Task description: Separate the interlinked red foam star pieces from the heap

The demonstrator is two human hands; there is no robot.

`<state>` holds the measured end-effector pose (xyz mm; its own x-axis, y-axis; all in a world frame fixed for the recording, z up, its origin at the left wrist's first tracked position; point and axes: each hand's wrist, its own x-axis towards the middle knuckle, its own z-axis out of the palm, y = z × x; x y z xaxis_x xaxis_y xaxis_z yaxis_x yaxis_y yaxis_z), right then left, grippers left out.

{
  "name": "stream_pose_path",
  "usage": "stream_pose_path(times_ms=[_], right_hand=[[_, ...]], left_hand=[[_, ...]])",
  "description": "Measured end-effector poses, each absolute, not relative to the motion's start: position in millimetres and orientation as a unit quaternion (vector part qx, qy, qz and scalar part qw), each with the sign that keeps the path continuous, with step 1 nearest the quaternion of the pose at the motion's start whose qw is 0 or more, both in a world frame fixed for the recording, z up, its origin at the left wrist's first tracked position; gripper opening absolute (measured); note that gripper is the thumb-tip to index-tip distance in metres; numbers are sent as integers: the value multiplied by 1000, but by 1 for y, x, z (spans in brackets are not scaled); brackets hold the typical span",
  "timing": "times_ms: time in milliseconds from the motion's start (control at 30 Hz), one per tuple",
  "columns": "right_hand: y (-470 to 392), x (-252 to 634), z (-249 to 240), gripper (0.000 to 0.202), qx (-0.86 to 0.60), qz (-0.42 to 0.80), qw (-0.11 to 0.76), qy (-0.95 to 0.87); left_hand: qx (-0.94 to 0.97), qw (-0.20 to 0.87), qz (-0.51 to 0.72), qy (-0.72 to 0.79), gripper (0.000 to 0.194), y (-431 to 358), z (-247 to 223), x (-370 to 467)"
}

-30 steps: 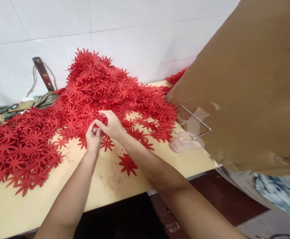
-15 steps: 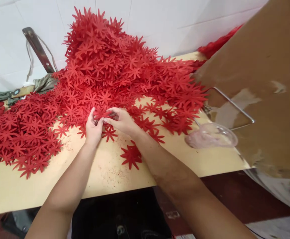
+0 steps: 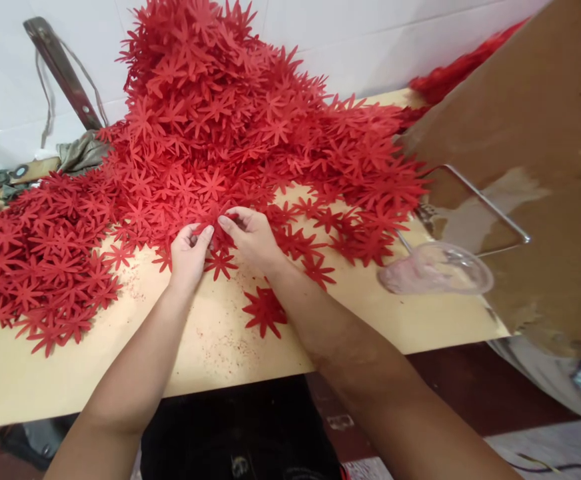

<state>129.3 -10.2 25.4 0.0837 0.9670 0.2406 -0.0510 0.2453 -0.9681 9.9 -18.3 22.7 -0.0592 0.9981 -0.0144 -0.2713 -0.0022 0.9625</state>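
Note:
Between my two hands is a red flower-shaped cutout (image 3: 215, 222) with narrow petals, partly hidden by the fingers. My left hand (image 3: 188, 253) pinches its left side between thumb and fingers. On the other side, my right hand (image 3: 251, 235) grips it with the thumb pressed near the forefinger. Whether it is one layer or several, I cannot tell. A tall heap of the same red cutouts (image 3: 195, 113) rises right behind the hands. One loose red cutout (image 3: 220, 264) lies on the table just below them, and a small cluster (image 3: 264, 311) lies beside my right forearm.
A pale wooden table (image 3: 205, 347) carries red crumbs near its front edge. To the right, a clear plastic tub (image 3: 438, 270) with pinkish contents lies by a bent metal rod (image 3: 490, 203) and a large cardboard sheet (image 3: 535, 133). A dark strap-like tool (image 3: 63, 73) leans on the tiled wall.
My hands have drawn slightly apart, with the cutout's edges now pinched at both sides. The view has shifted a little, so the heap sits higher in the picture.

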Motion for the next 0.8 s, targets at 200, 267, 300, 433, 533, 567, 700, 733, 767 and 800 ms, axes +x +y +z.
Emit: stream_pose_path(times_ms=[200, 267, 300, 433, 533, 567, 700, 733, 767, 800], right_hand=[[-11, 129, 19, 22, -471, 332, 586, -569], [-12, 128, 19, 15, -464, 299, 586, -593], [-13, 126, 18, 13, -461, 283, 584, -605], [-14, 124, 17, 33, -458, 304, 575, -606], [-11, 126, 17, 34, -430, 423, 581, -546], [-10, 127, 17, 35, -419, 457, 583, -526], [-8, 131, 23, 33, -412, 460, 603, -505], [-8, 132, 24, 33, -415, 446, 610, -506], [-8, 133, 26, 32, -418, 435, 620, -501], [-8, 135, 26, 32, -421, 429, 633, -489]], left_hand=[[398, 599, 558, 414, 36, -21, 23, 11], [399, 605, 556, 407, 35, -21, 22, 11], [404, 604, 557, 403, 33, -21, 21, 11], [430, 579, 558, 410, 27, -21, 20, 10], [438, 571, 562, 408, 30, -21, 21, 10], [437, 573, 564, 403, 32, -21, 21, 11], [433, 573, 569, 401, 26, -21, 21, 12], [428, 569, 572, 407, 23, -21, 21, 12], [423, 564, 576, 414, 20, -20, 20, 12], [416, 559, 581, 420, 18, -20, 20, 11]])
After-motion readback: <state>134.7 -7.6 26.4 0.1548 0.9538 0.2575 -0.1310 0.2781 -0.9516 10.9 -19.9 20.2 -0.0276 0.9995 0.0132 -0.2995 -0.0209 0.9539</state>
